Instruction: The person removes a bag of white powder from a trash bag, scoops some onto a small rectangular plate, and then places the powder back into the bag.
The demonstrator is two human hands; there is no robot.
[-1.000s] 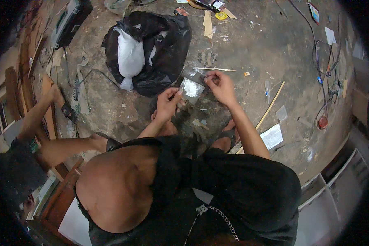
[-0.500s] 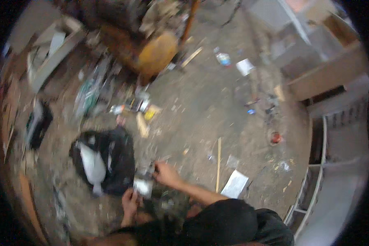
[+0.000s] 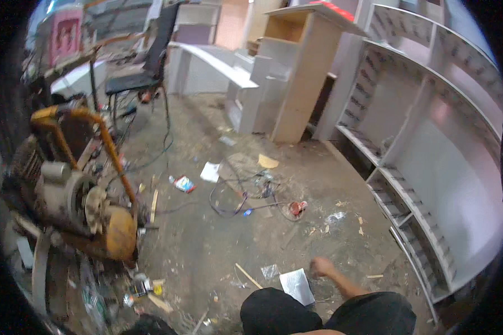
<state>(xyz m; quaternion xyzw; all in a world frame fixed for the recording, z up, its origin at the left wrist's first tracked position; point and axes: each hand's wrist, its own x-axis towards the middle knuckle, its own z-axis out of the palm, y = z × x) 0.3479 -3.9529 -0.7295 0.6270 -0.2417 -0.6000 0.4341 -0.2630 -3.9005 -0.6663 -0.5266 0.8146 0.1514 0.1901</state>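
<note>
Right-hand fingers are seen curled in loosely, but whether anything is pinched in the right hand [image 3: 320, 267] cannot be told at this size and blur. No left hand is shown, so the right is the only hand that can be placed near the white rectangular sheet [image 3: 297, 286]. That sheet is laid flat on the littered floor [image 3: 218, 251], just to the left of the right hand and slightly nearer the body. Its long axis is pointed away from the body, with the far end tipped a little leftward. Its right long edge is set closest to the fingers; contact cannot be made out, though a narrow gap is suggested.

Close beside the sheet's near end, the left knee [image 3: 279, 309] is raised in dark cloth, and the lower left edge seems partly covered by it. By the right knee [image 3: 374, 312], the right forearm [image 3: 349, 286] is angled inward.

Off the sheet's far left corner, a crumpled clear plastic scrap [image 3: 270, 272] is found, and past it a thin wooden strip [image 3: 248, 277] is laid slantwise. Farther out, a round red object [image 3: 298, 207] is seen near a looped dark cable [image 3: 211, 202], with a white paper [image 3: 210, 172] beyond. At far left a yellow air compressor [image 3: 117, 229] is stood, and the right side is lined by a pale shelving unit [image 3: 450, 162].
</note>
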